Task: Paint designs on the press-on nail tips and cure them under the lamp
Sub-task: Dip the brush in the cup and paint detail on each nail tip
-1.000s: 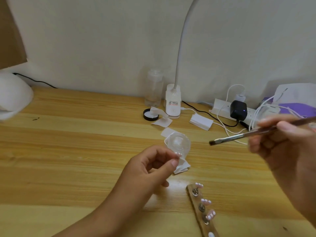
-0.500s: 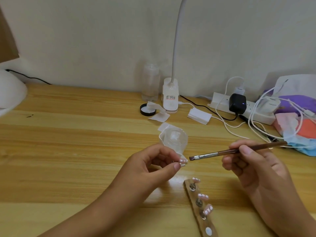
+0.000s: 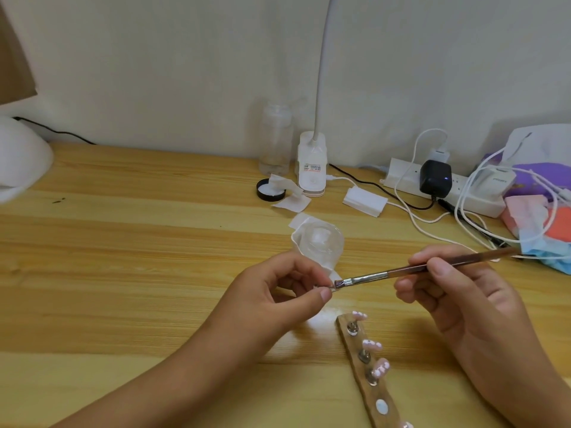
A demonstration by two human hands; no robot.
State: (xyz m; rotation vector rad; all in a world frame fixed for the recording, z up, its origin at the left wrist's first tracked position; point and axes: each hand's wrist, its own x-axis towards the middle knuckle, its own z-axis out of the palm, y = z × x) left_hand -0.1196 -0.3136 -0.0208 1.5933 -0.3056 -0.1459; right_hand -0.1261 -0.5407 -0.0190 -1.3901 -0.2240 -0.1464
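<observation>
A pale striped wooden tabletop [image 3: 123, 273] is running back to a plain off-white wall. Near the middle of the view, the left hand [image 3: 278, 301] is pinching a small pale press-on nail tip [image 3: 333, 289] between thumb and forefinger. It is holding the tip clear of the table and facing three o'clock, probably to present its face to the brush. The fingertips are hiding most of the tip.

The right hand [image 3: 457, 291] is gripping a brown-handled flat brush with a metal ferrule [image 3: 401, 270] the way one holds a pen, which suits fine strokes. The bristles are touching the tip from three o'clock.

At five o'clock from the hands, a narrow wooden holder strip [image 3: 375, 393] is carrying other pink dotted nail tips [image 3: 372, 345] on metal studs, likely so that wet paint is touching nothing. A clear glass dish [image 3: 321, 242] is sitting on white wipes at twelve o'clock, within easy reach of the brush.

A white domed lamp [image 3: 21, 159], cropped at the nine o'clock edge, is standing well apart. It is probably the curing lamp.
</observation>
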